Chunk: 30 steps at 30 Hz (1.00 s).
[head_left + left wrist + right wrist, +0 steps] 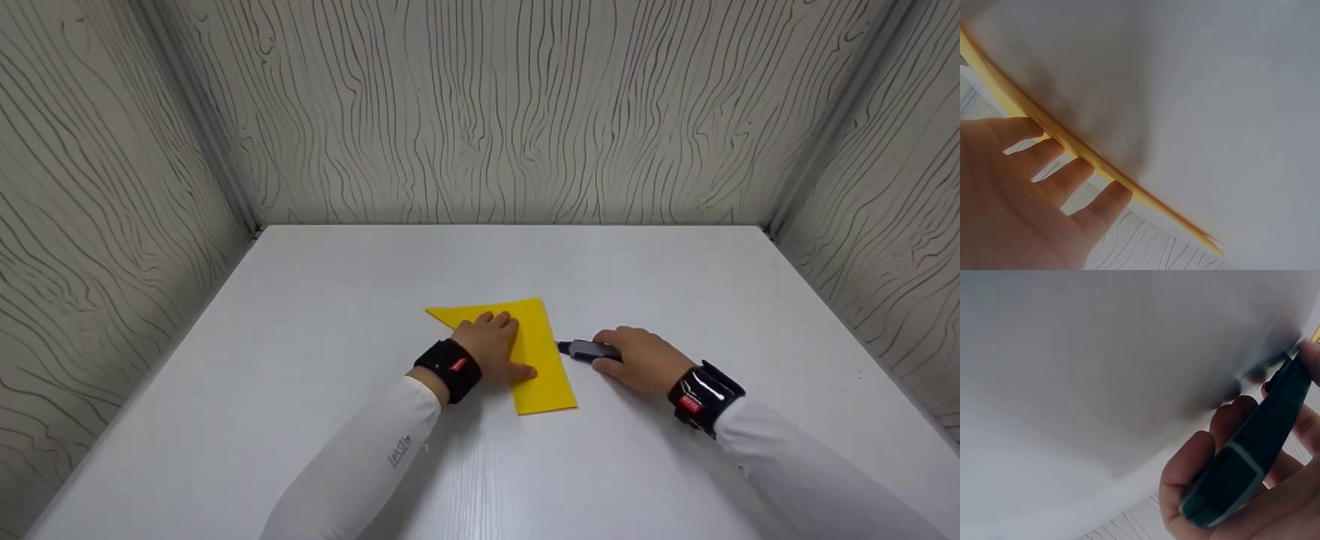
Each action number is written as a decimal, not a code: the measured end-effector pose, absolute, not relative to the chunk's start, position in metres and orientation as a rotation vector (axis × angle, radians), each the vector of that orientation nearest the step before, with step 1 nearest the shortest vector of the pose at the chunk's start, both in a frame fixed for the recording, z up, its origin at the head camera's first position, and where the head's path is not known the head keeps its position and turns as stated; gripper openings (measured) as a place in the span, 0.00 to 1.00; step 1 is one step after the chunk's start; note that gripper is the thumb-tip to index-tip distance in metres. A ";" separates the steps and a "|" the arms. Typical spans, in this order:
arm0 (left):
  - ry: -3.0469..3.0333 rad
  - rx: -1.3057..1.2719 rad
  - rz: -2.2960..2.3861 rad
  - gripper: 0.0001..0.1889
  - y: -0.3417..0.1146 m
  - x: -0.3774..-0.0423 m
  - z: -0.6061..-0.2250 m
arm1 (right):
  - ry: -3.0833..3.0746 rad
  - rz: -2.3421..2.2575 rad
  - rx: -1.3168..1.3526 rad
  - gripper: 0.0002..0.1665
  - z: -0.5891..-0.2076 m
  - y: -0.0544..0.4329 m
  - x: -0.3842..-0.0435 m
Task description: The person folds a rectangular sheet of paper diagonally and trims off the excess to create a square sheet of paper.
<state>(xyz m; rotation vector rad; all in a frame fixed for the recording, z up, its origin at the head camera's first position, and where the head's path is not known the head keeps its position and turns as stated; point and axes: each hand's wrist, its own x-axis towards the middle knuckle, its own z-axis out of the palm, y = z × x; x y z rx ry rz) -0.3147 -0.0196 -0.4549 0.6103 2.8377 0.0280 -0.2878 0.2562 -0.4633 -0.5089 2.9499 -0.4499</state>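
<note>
A folded sheet of yellow paper [546,379] lies on the white table, with a pointed corner at its far left and a straight right edge. My left hand [489,351] rests on it with fingers stretched out and spread; in the left wrist view the fingertips [1116,194] press along the yellow paper [1008,93]. My right hand [643,361] grips a grey and black utility knife [594,351], its black front end pointing left, right at the paper's right edge. Curled fingers wrap the utility knife's dark body [1252,444] in the right wrist view.
The white table [360,277] runs back to a wall [480,112] with a wood-grain pattern, and similar panels stand at left and right. Black bands [451,370] circle both wrists, over white sleeves.
</note>
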 end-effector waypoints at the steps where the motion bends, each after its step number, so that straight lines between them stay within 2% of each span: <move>1: 2.838 0.607 0.027 0.51 -0.020 -0.315 -0.455 | 2.950 -0.451 -0.517 0.24 -0.464 0.255 -0.289; 21: 2.806 0.628 0.047 0.52 -0.019 -0.324 -0.461 | 2.951 -0.437 -0.480 0.26 -0.465 0.257 -0.297; 30: 2.825 0.625 0.023 0.52 -0.021 -0.317 -0.455 | 2.946 -0.426 -0.487 0.26 -0.462 0.250 -0.298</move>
